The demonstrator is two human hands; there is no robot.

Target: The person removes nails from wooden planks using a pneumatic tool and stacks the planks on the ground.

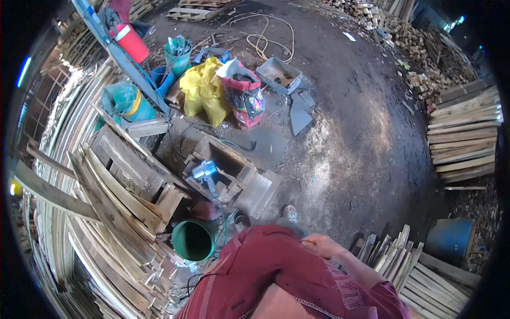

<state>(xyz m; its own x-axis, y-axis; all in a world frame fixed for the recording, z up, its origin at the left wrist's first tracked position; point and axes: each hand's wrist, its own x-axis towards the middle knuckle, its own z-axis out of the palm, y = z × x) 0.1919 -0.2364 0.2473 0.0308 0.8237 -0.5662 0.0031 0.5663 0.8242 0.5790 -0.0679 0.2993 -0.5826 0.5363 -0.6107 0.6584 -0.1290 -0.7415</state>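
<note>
My right hand (320, 246) is at the right side of my maroon clothing (276, 250). Its fingers are curled closed beside the cloth, and I cannot make out whether anything is inside them. My left hand is out of the picture. Ahead and to the left, what looks like a nail gun (204, 170) rests on a wooden box-like bench (245, 178). A green bucket (176, 237) stands close to my legs on the left, its dark mouth facing up.
Long wooden slats (95, 250) are piled on the left. A yellow sack (204, 87), a pink-rimmed sack (245, 101) and a grey tray (279, 74) stand ahead. A hose (260, 40) coils on the floor. Stacked planks (462, 141) and a blue drum (449, 238) are at right.
</note>
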